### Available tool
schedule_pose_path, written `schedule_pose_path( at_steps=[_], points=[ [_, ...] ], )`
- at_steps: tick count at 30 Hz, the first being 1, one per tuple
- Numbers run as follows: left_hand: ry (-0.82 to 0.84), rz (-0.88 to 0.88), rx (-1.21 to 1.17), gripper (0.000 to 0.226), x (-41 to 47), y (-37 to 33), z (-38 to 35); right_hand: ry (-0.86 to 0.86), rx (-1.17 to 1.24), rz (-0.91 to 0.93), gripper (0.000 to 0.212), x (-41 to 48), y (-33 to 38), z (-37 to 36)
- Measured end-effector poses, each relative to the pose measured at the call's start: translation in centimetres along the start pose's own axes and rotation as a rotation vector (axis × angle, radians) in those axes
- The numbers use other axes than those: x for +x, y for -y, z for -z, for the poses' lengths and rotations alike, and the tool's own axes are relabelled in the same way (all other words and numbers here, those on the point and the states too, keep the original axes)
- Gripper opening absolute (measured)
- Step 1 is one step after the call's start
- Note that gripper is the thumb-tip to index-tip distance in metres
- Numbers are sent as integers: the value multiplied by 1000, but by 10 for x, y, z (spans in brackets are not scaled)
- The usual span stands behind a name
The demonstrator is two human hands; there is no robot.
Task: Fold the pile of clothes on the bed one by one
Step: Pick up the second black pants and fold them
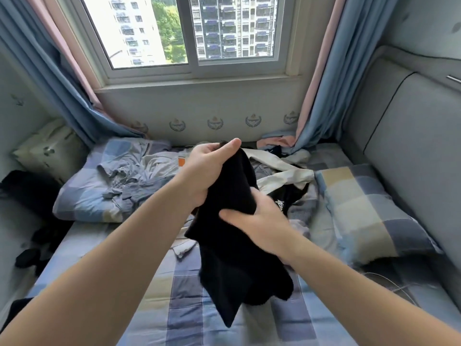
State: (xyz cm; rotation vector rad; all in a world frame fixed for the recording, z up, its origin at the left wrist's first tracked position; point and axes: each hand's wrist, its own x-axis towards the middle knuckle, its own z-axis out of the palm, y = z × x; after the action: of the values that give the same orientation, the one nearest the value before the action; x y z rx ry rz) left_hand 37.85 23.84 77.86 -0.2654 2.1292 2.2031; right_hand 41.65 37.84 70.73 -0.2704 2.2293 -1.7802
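Across the lower view, a bed [189, 308] in a blue-and-grey checked sheet, below a window [189, 33] flanked by blue curtains [37, 71]. On either side, a left pillow [82, 193] and a right pillow [361, 208], both checked. Between them at the far end, a rumpled pile of clothes [282, 168], pale and grey. Lifted above the sheet in front of that pile, a black garment [237, 258], hanging loose and crumpled. At its top edge, the left hand [207, 168], fingers [212, 149] curled and thumb pressed down, pinching the cloth. Lower, at mid-length, the right hand [259, 223], closed round a bunch of the same fabric.
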Motion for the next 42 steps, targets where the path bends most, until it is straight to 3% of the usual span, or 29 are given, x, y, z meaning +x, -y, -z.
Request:
schedule_pose_path(
  at_steps=[2, 4, 6, 10, 13, 15, 20, 23, 26, 30, 31, 36, 38, 40, 42],
  points=[
    [-8, 10, -95, 22, 5, 2, 9, -56, 63, -8, 21, 10, 6, 9],
    [-46, -32, -98, 32, 5, 2, 19, -80, 176, -57, 10, 19, 15, 24],
    [-45, -123, 97, 40, -4, 6, 27, -129, 258, -94, 13, 26, 23, 37],
    [253, -104, 236, 66, -32, 35, 21, -116, 342, -115, 23, 27, 44, 53],
    [172, -234, 215, 75, -35, 49, 12, 57, 376, -141, 33, 21, 57, 56],
    [71, -289, 214, 66, -34, 43, 8, 180, 413, -184, 48, 18, 60, 57],
    [-138, -279, 63, 9, -22, 34, 11, 440, 517, -155, 71, 3, 51, 66],
    [-253, -217, -61, 11, -13, 31, 18, 458, 360, -94, 96, -2, 26, 69],
    [-282, -166, -62, 17, -13, 30, 12, 245, 40, -14, 81, -17, 17, 44],
    [-251, -134, -37, 19, -15, 23, 6, -75, -134, 130, 17, -3, -4, 32],
    [-258, -129, -23, 21, -12, 21, 11, -116, -164, 143, 9, 2, -5, 39],
    [-316, -160, 181, 36, -1, 20, 51, -106, 75, 193, 13, 13, 22, 79],
    [-236, -177, 385, 31, 0, 21, 60, -68, 106, 234, 15, 17, 39, 88],
    [-157, -257, 571, 40, -2, 21, 60, -10, 94, 269, 16, 21, 57, 90],
    [-13, -308, 511, 62, -13, 17, 47, 43, 20, 310, 15, 23, 75, 89]
  ],
)
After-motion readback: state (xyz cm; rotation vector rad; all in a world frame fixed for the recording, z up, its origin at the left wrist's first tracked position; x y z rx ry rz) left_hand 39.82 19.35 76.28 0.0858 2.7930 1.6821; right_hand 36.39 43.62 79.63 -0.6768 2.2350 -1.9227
